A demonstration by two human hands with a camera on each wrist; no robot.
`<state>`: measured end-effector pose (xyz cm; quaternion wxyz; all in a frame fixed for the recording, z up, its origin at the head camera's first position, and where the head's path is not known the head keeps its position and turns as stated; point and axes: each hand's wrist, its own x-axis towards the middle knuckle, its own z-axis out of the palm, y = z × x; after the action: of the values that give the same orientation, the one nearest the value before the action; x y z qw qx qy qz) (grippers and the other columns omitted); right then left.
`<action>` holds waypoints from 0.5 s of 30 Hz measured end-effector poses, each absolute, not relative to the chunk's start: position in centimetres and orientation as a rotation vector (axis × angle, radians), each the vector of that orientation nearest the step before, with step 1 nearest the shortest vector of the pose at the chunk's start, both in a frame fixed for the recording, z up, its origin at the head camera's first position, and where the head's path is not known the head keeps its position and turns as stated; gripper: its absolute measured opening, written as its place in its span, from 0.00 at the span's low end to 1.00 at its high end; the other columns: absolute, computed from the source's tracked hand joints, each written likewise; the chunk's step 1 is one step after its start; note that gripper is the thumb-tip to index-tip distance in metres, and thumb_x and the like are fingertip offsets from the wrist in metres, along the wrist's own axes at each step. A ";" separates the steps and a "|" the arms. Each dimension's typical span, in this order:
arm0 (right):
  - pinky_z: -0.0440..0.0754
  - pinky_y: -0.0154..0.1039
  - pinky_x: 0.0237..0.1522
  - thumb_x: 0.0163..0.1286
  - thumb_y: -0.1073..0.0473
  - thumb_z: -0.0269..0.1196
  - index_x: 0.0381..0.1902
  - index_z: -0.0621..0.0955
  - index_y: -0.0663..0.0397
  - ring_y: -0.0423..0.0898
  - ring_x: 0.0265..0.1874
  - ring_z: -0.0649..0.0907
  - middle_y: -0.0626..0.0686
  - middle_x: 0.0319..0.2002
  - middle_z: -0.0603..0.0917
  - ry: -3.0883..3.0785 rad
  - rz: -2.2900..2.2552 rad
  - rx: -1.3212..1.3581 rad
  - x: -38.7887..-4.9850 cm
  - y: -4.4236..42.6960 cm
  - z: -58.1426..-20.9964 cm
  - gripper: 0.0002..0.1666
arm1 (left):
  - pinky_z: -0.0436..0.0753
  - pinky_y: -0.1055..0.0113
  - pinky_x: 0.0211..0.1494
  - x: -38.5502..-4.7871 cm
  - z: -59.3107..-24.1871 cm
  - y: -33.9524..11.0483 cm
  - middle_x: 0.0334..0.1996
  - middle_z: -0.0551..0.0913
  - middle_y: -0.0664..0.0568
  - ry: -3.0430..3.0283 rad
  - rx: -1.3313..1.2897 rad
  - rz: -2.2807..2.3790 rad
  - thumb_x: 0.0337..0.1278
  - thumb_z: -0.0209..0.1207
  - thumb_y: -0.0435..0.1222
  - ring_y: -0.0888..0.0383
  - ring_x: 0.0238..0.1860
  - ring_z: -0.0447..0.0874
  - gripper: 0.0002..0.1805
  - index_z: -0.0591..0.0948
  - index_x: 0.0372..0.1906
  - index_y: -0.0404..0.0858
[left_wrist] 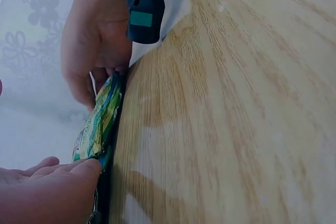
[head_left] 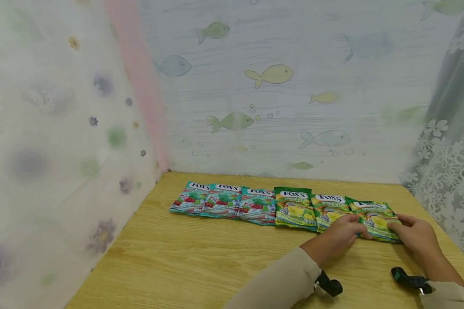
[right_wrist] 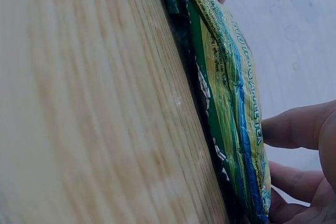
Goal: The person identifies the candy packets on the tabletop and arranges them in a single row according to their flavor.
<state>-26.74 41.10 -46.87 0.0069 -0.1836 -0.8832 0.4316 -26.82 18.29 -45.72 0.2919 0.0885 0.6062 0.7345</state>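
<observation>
Six-odd flat FOX'S candy bags is a row across the table: on its right end lies a green-and-yellow candy bag. My right hand pinches this bag's right edge, thumb on top and fingers along the side, as the right wrist view also shows with the printed bag. My left hand touches the same bag's lower left edge with fairly straight fingers, over the lower part of the neighbouring green bag. In the left wrist view the bag lies between both hands; some fingertips are hidden.
Further left in the row come another green bag and three teal Mint Blossom bags, overlapping slightly. They lie on a wooden table. Patterned curtains stand behind the table and along its sides.
</observation>
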 end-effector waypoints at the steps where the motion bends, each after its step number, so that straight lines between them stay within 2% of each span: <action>1: 0.77 0.62 0.58 0.78 0.41 0.56 0.79 0.55 0.72 0.76 0.71 0.62 0.79 0.76 0.55 -2.762 1.365 -0.572 -26.8 41.1 -46.9 0.50 | 0.72 0.53 0.76 -26.8 -45.7 18.2 0.72 0.72 0.56 1.625 0.232 1.958 0.60 0.59 0.25 0.48 0.77 0.66 0.33 0.72 0.72 0.40; 7: 0.76 0.64 0.60 0.78 0.39 0.54 0.81 0.53 0.69 0.77 0.73 0.59 0.77 0.78 0.52 -2.733 1.485 -0.512 -26.9 40.7 -47.1 0.50 | 0.76 0.52 0.72 -26.5 -45.0 17.3 0.68 0.75 0.56 1.746 0.218 1.899 0.60 0.62 0.28 0.49 0.73 0.72 0.29 0.77 0.67 0.43; 12: 0.77 0.63 0.56 0.79 0.44 0.53 0.80 0.54 0.70 0.78 0.71 0.61 0.79 0.76 0.55 -2.720 1.443 -0.499 -26.8 40.6 -47.0 0.46 | 0.83 0.53 0.62 -26.5 -44.3 16.4 0.61 0.81 0.54 1.876 0.230 1.834 0.58 0.64 0.31 0.50 0.60 0.83 0.29 0.78 0.67 0.45; 15: 0.79 0.63 0.53 0.80 0.46 0.52 0.80 0.56 0.71 0.78 0.69 0.63 0.79 0.76 0.56 -2.738 1.363 -0.491 -26.6 40.5 -46.7 0.44 | 0.85 0.56 0.57 -26.7 -43.9 15.1 0.59 0.83 0.55 1.931 0.294 1.793 0.59 0.65 0.33 0.54 0.56 0.85 0.29 0.77 0.68 0.46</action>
<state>-26.59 40.51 -46.68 0.0217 -0.1584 -0.8837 0.4400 -26.71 15.09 -43.88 0.2427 0.1077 0.7065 0.6560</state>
